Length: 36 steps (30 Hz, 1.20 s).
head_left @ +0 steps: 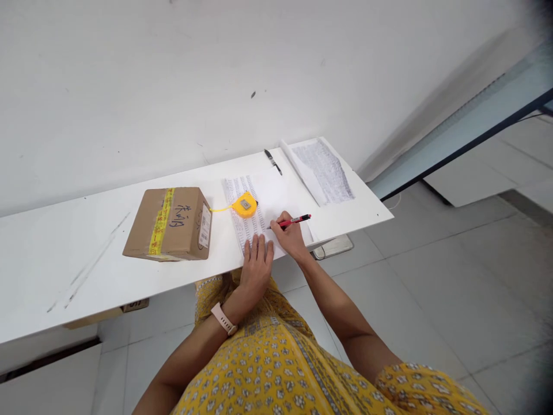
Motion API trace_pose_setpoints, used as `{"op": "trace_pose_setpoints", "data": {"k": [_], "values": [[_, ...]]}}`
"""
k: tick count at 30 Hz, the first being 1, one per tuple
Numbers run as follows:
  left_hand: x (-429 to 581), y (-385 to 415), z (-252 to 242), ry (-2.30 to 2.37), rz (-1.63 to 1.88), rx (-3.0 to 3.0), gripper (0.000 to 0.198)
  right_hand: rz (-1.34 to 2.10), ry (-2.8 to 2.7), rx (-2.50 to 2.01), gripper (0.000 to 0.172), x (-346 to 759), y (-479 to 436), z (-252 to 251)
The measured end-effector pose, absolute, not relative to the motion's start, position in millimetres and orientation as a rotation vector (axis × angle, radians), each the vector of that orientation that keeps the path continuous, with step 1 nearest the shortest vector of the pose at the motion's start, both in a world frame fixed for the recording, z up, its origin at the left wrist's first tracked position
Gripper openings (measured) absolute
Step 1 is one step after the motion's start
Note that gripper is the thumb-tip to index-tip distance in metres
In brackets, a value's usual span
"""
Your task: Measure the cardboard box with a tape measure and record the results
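My right hand [288, 235] is closed around a red pen [295, 221], its tip down at a sheet of paper [272, 193] bearing columns of handwriting. Flat on the sheet's near edge lies my left hand [257, 260], fingers stretched out, with a pink watch band on that wrist. A yellow tape measure [244, 205] rests on the paper just beyond both hands. Its yellow strap reaches left to a brown cardboard box [168, 225], which has yellow tape, black marker writing and a white label on its right side.
A black pen [273, 161] lies behind the paper. More densely written sheets [324, 173] are at the right end of the narrow white table [99, 242], which stands against a white wall [173, 86]. Below is a tiled floor [432, 288]; a dark-edged glass panel [466, 132] leans at the right.
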<state>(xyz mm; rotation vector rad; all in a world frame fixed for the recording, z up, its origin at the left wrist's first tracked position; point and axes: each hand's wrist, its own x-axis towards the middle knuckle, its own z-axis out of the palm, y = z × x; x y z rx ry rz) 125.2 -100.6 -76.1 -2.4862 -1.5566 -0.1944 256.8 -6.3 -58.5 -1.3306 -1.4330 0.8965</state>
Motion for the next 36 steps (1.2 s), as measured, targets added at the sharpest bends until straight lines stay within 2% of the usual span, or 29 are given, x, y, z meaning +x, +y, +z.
{"op": "trace_pose_setpoints", "data": {"k": [36], "values": [[126.2, -101.5, -81.8, -1.589, -0.200, -2.475, 0.050, 0.790, -1.573, -1.356, 0.024, 251.9, -5.3, -66.4]]}}
